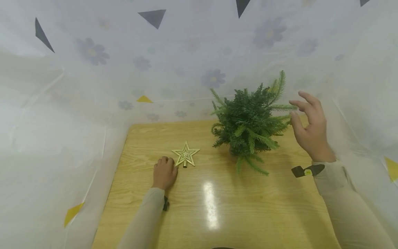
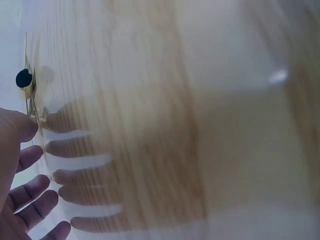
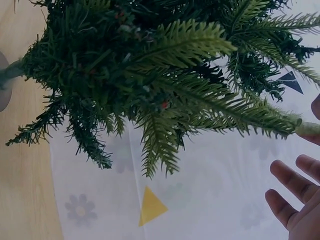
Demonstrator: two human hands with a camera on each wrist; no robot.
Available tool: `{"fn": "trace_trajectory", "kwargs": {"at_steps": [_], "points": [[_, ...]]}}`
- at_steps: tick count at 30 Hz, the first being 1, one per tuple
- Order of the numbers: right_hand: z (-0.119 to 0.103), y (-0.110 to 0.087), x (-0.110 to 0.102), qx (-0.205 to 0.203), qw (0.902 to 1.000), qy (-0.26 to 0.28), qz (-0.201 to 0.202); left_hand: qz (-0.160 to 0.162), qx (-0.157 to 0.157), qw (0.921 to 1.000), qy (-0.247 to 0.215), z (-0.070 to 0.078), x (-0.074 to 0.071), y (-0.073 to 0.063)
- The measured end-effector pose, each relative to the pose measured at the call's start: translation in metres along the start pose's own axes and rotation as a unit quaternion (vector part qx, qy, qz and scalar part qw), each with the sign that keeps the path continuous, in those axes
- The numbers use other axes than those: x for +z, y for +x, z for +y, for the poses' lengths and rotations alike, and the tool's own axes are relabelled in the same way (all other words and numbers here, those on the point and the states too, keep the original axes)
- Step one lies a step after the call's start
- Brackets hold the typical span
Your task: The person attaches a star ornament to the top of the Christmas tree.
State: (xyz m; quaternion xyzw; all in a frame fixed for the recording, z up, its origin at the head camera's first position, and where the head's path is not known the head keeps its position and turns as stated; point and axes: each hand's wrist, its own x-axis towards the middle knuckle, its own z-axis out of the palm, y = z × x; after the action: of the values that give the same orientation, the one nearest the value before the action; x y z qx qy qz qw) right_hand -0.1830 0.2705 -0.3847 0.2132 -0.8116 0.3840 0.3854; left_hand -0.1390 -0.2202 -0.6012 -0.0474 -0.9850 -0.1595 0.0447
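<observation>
A gold star tree topper [image 1: 185, 154] lies on the wooden table, its short socket pointing toward the person. My left hand [image 1: 164, 173] rests on the table just left of it, fingertips down, the thumb side close to one star point; in the left wrist view the star [image 2: 29, 82] appears edge-on beside the thumb [image 2: 20, 125]. A small artificial Christmas tree [image 1: 248, 121] stands right of the star. My right hand [image 1: 312, 126] is raised at the tree's right side, fingers spread. One light green branch [image 3: 240, 110] reaches to its thumb and finger; whether they touch is unclear.
The tabletop [image 1: 192, 207] bears a bright light reflection. Pale sheeting [image 1: 186, 52] with printed flowers and triangles encloses the back and sides. In the right wrist view, the tree's stem enters a round grey base [image 3: 5, 87] at the left edge.
</observation>
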Motion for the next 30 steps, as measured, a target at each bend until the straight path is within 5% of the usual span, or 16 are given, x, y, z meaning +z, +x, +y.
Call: {"fn": "trace_trajectory", "kwargs": {"at_steps": [6, 13, 20, 30], "points": [[-0.015, 0.01, 0.006, -0.009, 0.9995, 0.011, 0.026, 0.021, -0.006, 0.9992, -0.034, 0.005, 0.0, 0.0], [-0.039, 0.025, 0.004, -0.012, 0.9992, 0.037, -0.01, 0.039, -0.027, 0.9974, -0.054, 0.005, 0.006, 0.004], [-0.046, 0.034, 0.006, -0.001, 0.9981, 0.05, -0.036, 0.01, -0.078, 0.9942, -0.073, 0.007, 0.004, 0.005], [-0.055, 0.044, 0.008, 0.001, 0.9977, 0.057, -0.036, -0.025, -0.091, 0.9913, -0.092, 0.013, -0.008, 0.004]]}}
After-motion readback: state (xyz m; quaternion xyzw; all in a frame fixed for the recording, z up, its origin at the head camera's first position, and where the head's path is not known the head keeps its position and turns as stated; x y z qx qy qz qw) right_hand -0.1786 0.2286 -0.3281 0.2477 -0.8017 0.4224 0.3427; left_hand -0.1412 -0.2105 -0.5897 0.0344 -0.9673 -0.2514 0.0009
